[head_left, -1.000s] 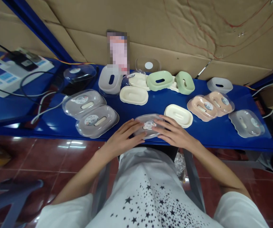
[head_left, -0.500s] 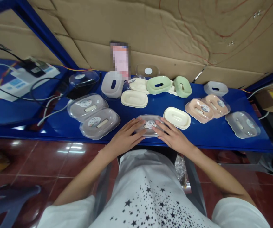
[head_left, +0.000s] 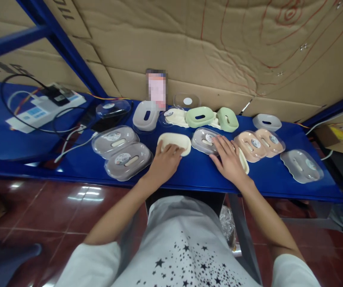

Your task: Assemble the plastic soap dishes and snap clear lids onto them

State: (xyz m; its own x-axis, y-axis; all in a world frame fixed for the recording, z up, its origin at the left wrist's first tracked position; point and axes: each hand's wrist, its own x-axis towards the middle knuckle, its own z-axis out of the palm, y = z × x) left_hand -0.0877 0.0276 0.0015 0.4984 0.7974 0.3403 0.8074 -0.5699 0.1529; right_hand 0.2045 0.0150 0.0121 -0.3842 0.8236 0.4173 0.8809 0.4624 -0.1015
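Observation:
My left hand (head_left: 165, 162) has its fingers curled over the near side of a cream oval plastic dish (head_left: 174, 139) and closed on it; the fingertips reach inside. My right hand (head_left: 228, 159) lies with fingers spread, its fingertips at the right end of a grey oval dish with a clear lid and round label (head_left: 203, 140). Under and beside that hand is a second cream oval dish (head_left: 244, 162), mostly hidden. Two peach lidded dishes (head_left: 250, 148) stand just to its right. Two grey lidded dishes (head_left: 128, 159) lie left of my left hand.
Green slotted dishes (head_left: 200, 116), an upright grey dish (head_left: 145, 114) and a blurred phone (head_left: 157, 88) line the back, against cardboard (head_left: 219, 59). A power strip with cables (head_left: 44, 107) lies left. More grey dishes (head_left: 301, 165) sit right on the blue table (head_left: 186, 173).
Both hands have left the grey lidded dish, which moved away from me, except my right fingertips still near it. My left hand took hold of the cream dish, now slightly nearer.

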